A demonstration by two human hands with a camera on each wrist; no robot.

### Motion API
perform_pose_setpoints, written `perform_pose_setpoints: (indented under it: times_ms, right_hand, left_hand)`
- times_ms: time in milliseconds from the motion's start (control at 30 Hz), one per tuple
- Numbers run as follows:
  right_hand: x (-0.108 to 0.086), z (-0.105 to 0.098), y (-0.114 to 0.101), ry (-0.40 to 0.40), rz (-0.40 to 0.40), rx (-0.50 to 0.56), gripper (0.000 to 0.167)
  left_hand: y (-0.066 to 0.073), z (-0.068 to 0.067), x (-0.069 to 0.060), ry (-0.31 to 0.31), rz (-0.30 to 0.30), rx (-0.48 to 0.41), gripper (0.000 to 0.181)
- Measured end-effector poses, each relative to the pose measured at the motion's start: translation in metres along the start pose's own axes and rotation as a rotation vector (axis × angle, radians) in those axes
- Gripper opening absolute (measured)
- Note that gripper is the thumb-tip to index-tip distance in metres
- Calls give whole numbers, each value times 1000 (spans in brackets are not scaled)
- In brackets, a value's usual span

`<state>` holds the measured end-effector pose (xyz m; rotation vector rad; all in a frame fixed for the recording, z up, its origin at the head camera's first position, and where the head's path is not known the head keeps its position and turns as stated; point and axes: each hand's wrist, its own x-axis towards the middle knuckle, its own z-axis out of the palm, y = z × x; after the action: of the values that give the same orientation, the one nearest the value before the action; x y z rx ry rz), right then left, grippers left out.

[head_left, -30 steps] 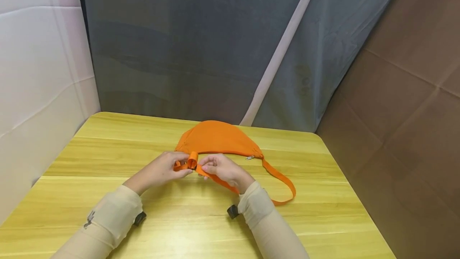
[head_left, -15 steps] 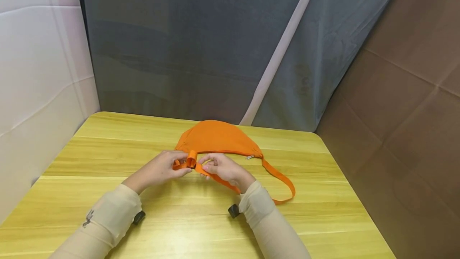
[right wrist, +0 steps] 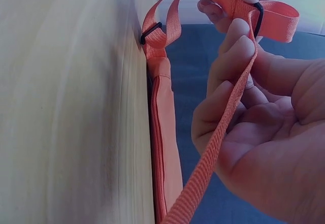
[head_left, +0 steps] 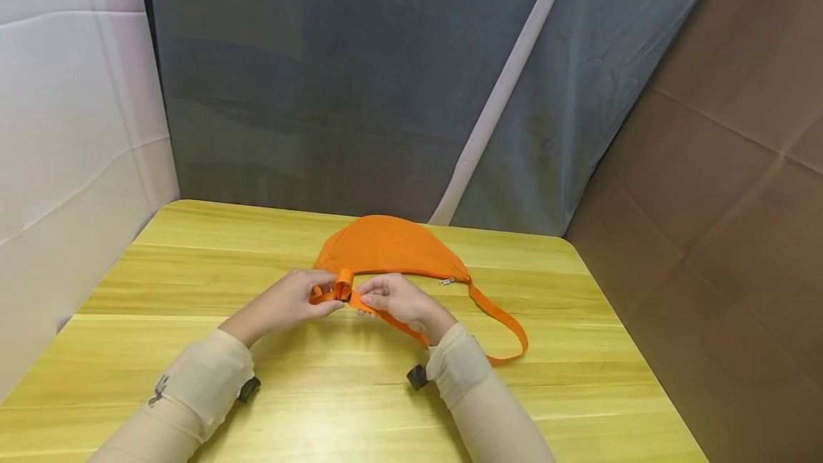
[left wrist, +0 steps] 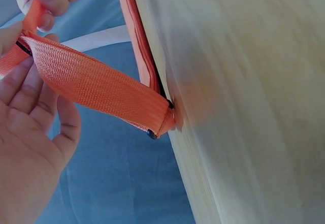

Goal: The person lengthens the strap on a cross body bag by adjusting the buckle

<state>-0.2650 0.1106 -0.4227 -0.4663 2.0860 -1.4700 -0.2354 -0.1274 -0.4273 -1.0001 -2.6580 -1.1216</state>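
Note:
An orange waist bag (head_left: 392,245) lies on the table, its curved side toward the back. My left hand (head_left: 297,304) pinches the orange strap (left wrist: 96,82) at a black slider buckle (right wrist: 259,20), lifted above the tabletop. A loop of strap (head_left: 344,283) stands up from the buckle between the two hands. Just right of it, my right hand (head_left: 406,304) pinches the strap between thumb and fingers. From there the strap runs under the right wrist and curves back to the bag's right end. A second black buckle (right wrist: 151,32) sits near the bag's left end.
The wood-grain table (head_left: 193,256) meets a grey cloth (head_left: 321,91) with a pale diagonal strip at the back. White cloth (head_left: 71,127) hangs on the left, brown cloth (head_left: 720,184) on the right. A zipper pull (head_left: 447,281) shows at the bag's right corner.
Both hands keep their hold on the strap. The upright loop has shifted very slightly left since one second ago; the bag stays in place.

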Motion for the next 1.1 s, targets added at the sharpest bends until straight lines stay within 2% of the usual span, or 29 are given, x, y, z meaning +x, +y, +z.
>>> perform_pose_setpoints:
  times_ms: [400,533,700,833,1100]
  right_hand:
    - [5,6,-2,9,-11,34,18]
    - [4,5,0,22,-17,51,15]
    - [1,2,4,11,-53,27,14]
    - [0,2,5,-15,-78,-4,17]
    - [-3,-2,3,-7,-78,-65,24]
  left_hand:
    - [0,-3,-4,-25,-16,3,9]
    - [0,-1,-3,-21,-5,-4,8]
    - [-1,4,1,-21,21,5,10]
    - [-1,4,-1,-16,10,2,10]
    - [0,0,-1,-3,-9,-4,10]
